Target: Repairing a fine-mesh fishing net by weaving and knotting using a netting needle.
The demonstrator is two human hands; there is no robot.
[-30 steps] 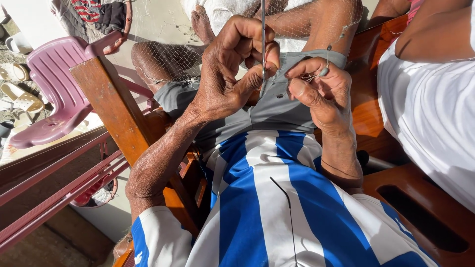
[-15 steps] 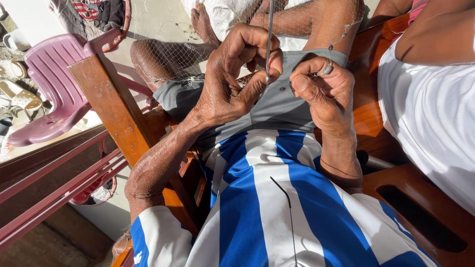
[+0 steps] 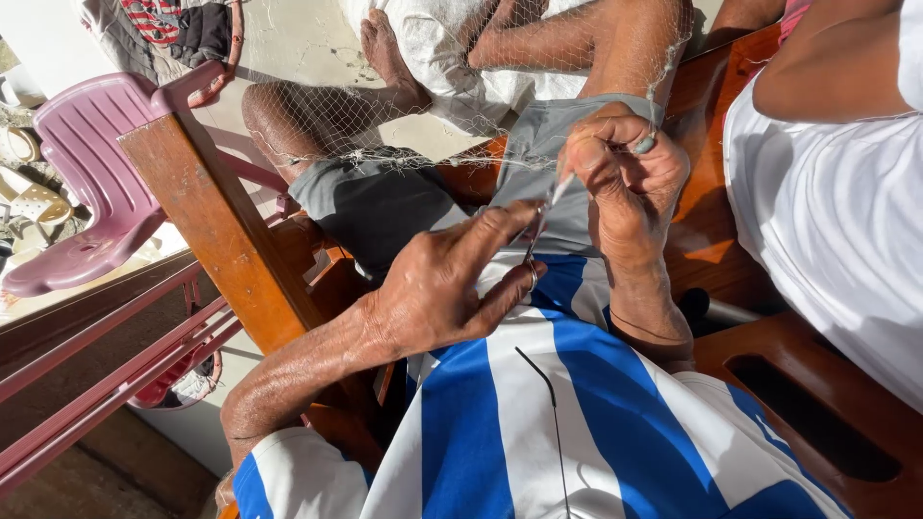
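Observation:
A fine pale fishing net (image 3: 385,125) lies draped over my knees and grey shorts (image 3: 385,202). My right hand (image 3: 625,178), with a ring on one finger, pinches a bit of the net's mesh above my lap. My left hand (image 3: 452,288) sits lower and nearer my body, index finger stretched out. It grips a thin netting needle (image 3: 543,216) that points up toward the right hand's fingertips. The two hands are almost touching. My blue and white striped shirt (image 3: 538,432) fills the bottom of the view.
A wooden armrest (image 3: 221,231) runs along my left side, with a pink plastic chair (image 3: 87,183) beyond it. Another person in a white shirt (image 3: 827,211) sits close on my right, on a wooden seat (image 3: 817,384). Someone's bare foot (image 3: 389,58) rests on the floor ahead.
My left hand has come down from high over the net toward my belly, drawing the needle with it. The right hand stayed pinched on the net. The view tilted down.

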